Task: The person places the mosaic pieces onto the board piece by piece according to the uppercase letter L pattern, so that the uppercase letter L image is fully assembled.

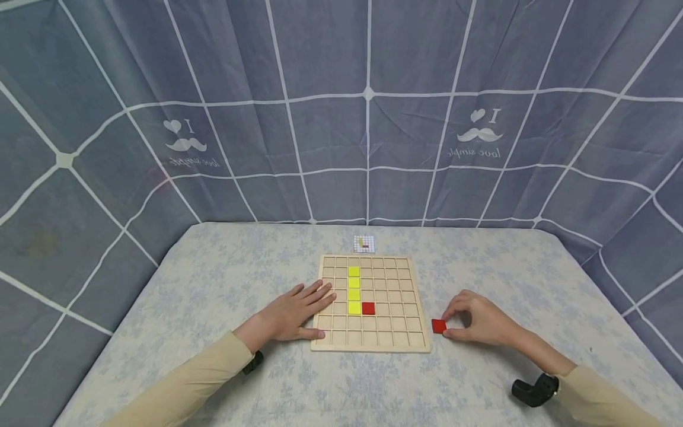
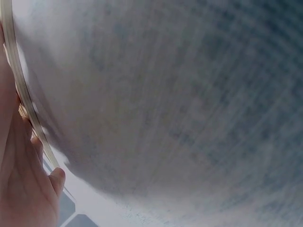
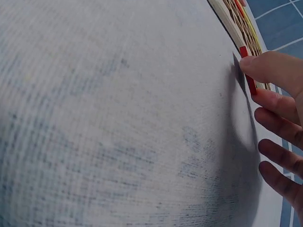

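A square wooden grid board lies on the table. Several yellow tiles form one column in its cells, and a red tile sits right of the lowest one. My left hand rests with fingers spread on the board's left edge; in the left wrist view the hand lies along the wooden rim. Right of the board, my right hand pinches another red tile between thumb and index finger. The right wrist view shows this red tile edge-on above its shadow, the other fingers apart.
A small printed pattern card lies just beyond the board's far edge. The table has a pale floral cloth. Blue-grey curtains with white lines stand behind and at both sides. Each wrist wears a black device.
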Tool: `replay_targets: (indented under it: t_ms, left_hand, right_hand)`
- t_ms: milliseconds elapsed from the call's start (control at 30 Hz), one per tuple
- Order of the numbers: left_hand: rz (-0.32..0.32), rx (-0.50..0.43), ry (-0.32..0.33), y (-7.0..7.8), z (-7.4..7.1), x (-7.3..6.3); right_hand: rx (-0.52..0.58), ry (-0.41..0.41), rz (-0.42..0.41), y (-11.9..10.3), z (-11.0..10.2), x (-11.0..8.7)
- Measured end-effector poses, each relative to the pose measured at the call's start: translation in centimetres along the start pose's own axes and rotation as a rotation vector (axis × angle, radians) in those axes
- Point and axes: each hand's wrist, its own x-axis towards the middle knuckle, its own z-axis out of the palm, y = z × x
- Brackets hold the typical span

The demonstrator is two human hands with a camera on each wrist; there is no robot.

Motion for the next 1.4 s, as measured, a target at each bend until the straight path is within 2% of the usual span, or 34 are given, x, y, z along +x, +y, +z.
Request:
replay_targets:
  t_ms: [267,500,733,900,1133,1400]
  left_hand:
    - [0.014,-0.014,0.002,-0.1,0.3,-0.1]
    - [0.02,-0.022,0.023,-0.3,0.4,-0.1]
    - [0.013,-0.022,0.01,-0.2,0.2,-0.1]
    - [0.027,-0.024,0.016,-0.2,0.2,0.0]
    - [0.004,-0.011,-0.006,-0.1,0.5,0.0]
    - [0.013,-0.004,0.008,-0.1,0.2,-0.1]
  right_hand:
    - [-0.013,0.028,0.012,-0.3,-0.6,0.6]
    - [-0.028,0.074,0.017,-0.9,-1.4,2.6]
    - [0.0,0.079,0.017,-1.9,-0.6,4.5]
    - [0.011,0.063,0.022,-2.6,0.3,5.7]
    - [0.011,0.011,0.014,-3.6,1.5,7.1]
    - [0.041,-0.046,0.046,-4.5,2.7,8.3]
